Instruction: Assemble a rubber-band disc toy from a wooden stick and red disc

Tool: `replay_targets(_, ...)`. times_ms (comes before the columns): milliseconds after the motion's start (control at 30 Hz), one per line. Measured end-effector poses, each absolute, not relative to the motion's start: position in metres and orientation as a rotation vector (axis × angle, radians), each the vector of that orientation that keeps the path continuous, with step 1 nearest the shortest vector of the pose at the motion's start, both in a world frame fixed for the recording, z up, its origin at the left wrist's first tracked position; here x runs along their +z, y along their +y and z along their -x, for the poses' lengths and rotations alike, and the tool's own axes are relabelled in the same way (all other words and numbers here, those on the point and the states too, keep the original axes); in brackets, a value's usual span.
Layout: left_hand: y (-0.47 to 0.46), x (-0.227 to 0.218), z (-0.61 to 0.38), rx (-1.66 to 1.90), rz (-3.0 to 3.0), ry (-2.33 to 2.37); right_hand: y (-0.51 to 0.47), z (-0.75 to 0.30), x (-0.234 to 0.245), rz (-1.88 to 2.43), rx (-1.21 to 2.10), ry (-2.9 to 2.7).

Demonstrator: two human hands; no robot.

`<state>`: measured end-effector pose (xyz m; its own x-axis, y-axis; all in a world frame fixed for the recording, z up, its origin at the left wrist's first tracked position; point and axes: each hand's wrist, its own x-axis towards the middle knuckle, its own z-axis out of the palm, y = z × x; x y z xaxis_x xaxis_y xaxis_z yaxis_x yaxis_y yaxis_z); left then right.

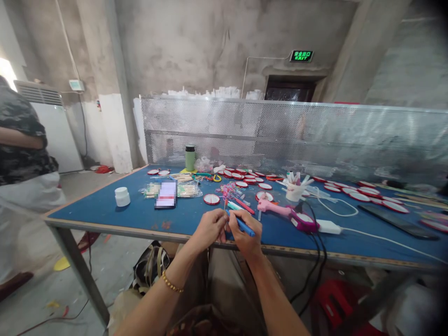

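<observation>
My right hand (248,233) is closed around a blue marker pen (245,226), held slanting near the table's front edge. Close beside it, my left hand (211,227) has its fingers pinched together. What it holds is too small to make out, though a thin upright piece shows above the fingertips. Just beyond the hands lie a red pen (244,205), a teal pen (234,206) and a tangle of small colourful pieces (228,190). A round white disc with a red rim (212,199) rests behind my left hand.
A pink and purple glue gun (276,208) with cords lies right of my hands. Behind it stands a white cup of pens (294,190). A phone (166,195), white jar (122,197) and green bottle (190,158) are leftward. A person (24,144) stands at far left.
</observation>
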<state>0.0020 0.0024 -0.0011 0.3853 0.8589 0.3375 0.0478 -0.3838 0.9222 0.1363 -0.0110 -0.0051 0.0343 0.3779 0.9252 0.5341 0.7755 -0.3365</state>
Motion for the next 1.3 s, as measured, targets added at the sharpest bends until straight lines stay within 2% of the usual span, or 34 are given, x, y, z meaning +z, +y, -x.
replay_targets(1300, -0.0017, 0.0020, -0.0016, 1.106, -1.716, 0.794, -0.0162, -0.1341, 0.0002, 0.806, -0.181, -1.549)
